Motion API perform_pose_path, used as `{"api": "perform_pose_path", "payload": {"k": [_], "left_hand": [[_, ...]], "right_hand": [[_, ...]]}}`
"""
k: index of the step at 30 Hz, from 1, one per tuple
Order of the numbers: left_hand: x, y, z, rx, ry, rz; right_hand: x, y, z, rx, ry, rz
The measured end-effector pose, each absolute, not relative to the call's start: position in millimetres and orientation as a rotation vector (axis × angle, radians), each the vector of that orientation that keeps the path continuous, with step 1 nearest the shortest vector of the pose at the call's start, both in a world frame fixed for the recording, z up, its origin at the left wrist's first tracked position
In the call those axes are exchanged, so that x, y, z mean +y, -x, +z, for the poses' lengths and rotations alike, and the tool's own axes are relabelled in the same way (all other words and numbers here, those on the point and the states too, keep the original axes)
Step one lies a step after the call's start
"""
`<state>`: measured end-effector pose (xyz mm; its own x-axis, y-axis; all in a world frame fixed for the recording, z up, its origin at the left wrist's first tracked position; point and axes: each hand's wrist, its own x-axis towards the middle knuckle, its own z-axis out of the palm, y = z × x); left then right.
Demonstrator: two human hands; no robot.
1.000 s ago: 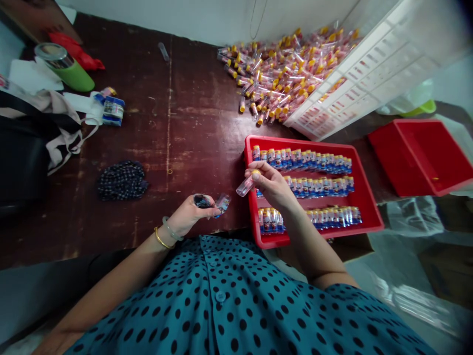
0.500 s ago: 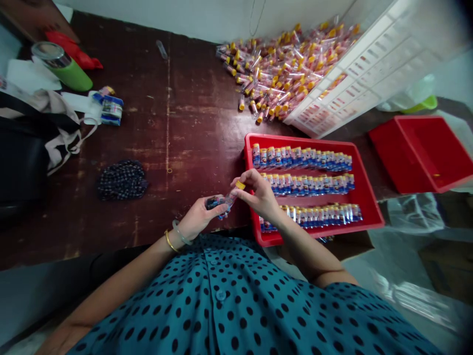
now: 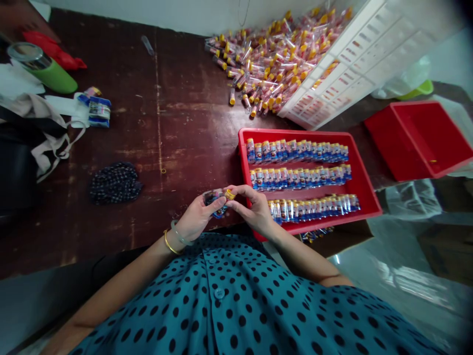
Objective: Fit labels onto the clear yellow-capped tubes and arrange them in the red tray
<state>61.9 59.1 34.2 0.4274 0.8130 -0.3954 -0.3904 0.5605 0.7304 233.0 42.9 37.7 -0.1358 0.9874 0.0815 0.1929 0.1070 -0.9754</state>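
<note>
In front of my shirt my left hand (image 3: 196, 217) is closed around blue printed film pieces (image 3: 219, 211), probably label sleeves, partly hidden by the fingers. A small clear tube with a yellow cap (image 3: 229, 195) lies over them, its body reaching into the left hand's grip. My right hand (image 3: 254, 209) pinches the tube at its cap end, with the thumb and index finger bent. Beside the right hand is a red tray (image 3: 306, 191) holding three rows of yellow-capped tubes (image 3: 299, 176) with blue printed wraps.
A large pile of yellow-capped tubes (image 3: 266, 69) lies at the back, against a tilted white basket (image 3: 332, 84). An empty-looking red bin (image 3: 399, 143) stands right. On the left are a dark checked cloth (image 3: 115, 183), a packet of blue film (image 3: 99, 111) and a green bottle (image 3: 55, 74).
The tube has come down and left to the blue film pieces in my left hand, its capped end still in my right fingers. The camera view has shifted slightly.
</note>
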Motion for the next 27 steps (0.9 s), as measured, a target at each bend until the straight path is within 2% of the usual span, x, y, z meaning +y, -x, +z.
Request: {"api": "perform_pose_path", "payload": {"k": [11,15,19,27], "left_hand": [[64,-62,35,0.874,-0.796,0.771],[70,-52,36,0.955,-1.125,0.583],[74,-48,34,1.075,-1.26,0.57],[81,-87,37,1.037,-1.364,0.593]], "right_hand": [[50,-238,40,-1.445,1.133,1.186],[60,-249,44,-1.25,1.098,1.315],[68,-265,46,-1.018,1.148,1.298],[55,-267,38,-0.995,1.095,1.344]]}}
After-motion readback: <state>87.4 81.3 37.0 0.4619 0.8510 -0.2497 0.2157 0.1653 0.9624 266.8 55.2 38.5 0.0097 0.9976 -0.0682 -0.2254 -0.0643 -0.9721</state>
